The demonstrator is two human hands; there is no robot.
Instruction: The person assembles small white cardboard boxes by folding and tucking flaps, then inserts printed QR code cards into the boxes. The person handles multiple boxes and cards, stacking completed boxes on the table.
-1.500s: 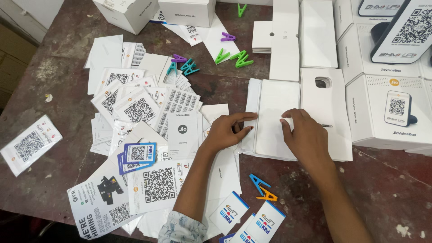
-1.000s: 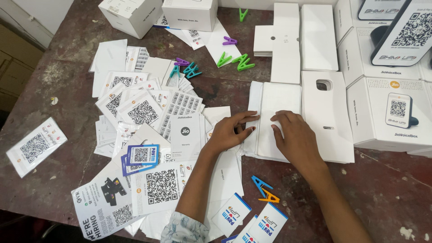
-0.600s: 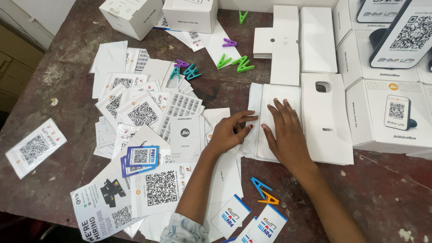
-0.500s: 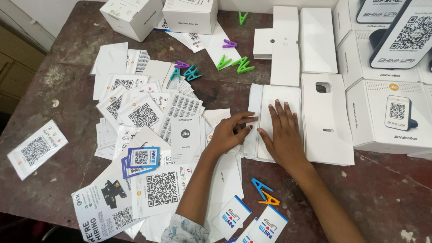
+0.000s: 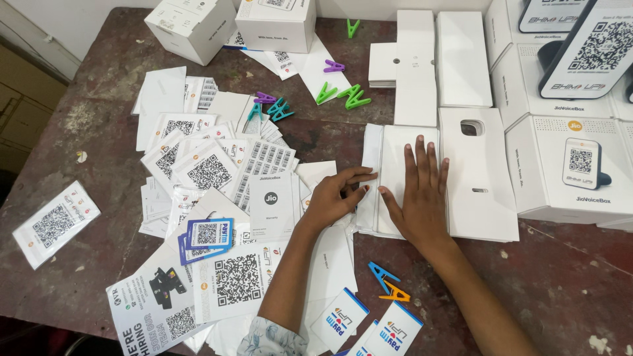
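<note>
My right hand (image 5: pixel 422 198) lies spread flat on the folded white card insert (image 5: pixel 395 178), creasing it; my left hand (image 5: pixel 336 198), fingers loosely spread, steadies its left edge; next calls for firm, even pressure along the fold.

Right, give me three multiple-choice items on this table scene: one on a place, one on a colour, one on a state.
1. Where does the right hand rest?
A. on the flat white cardboard sheet
B. on the paper cards
C. on the bare table

2. What colours are the two clothes pegs nearest the right forearm?
A. both green
B. blue and orange
C. purple and teal

3. How is the right hand held?
A. closed in a fist
B. pinching a peg
C. open, palm down, fingers spread

Answers: 1 A, its palm lies on the white sheet beside the left hand. 2 B, a blue peg lies against an orange one. 3 C, all the fingers lie flat and apart.
</note>
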